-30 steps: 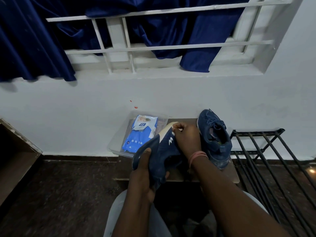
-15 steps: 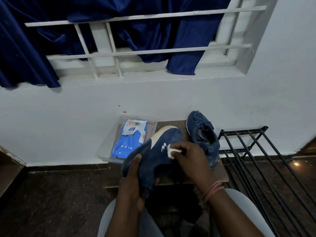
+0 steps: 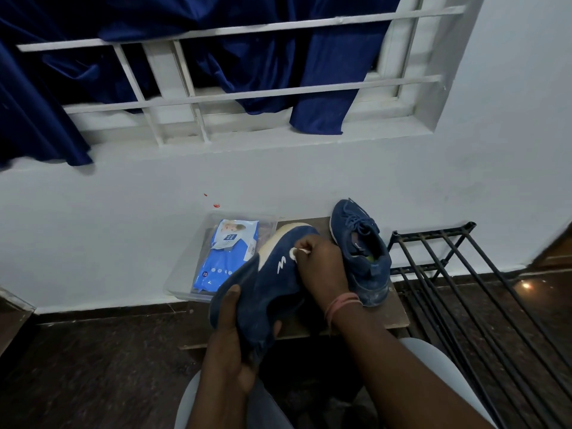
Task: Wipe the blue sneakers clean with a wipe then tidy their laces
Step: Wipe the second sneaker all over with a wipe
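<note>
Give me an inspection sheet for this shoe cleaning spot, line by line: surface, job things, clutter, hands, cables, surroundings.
Surface: low brown wooden board, on a dark floor.
Job's things: blue suede sneaker with a white logo, held tilted above the board, pale sole facing away; second blue laced sneaker, standing on the board; small white wipe, against the held sneaker's side.
Clutter: clear plastic tray holding a blue wipes packet.
Grippers: left hand grips the held sneaker's heel end; right hand pinches the wipe.
Cables: nothing seen.
Surroundings: black metal rack to the right; white wall; barred window with dark blue curtains.
</note>
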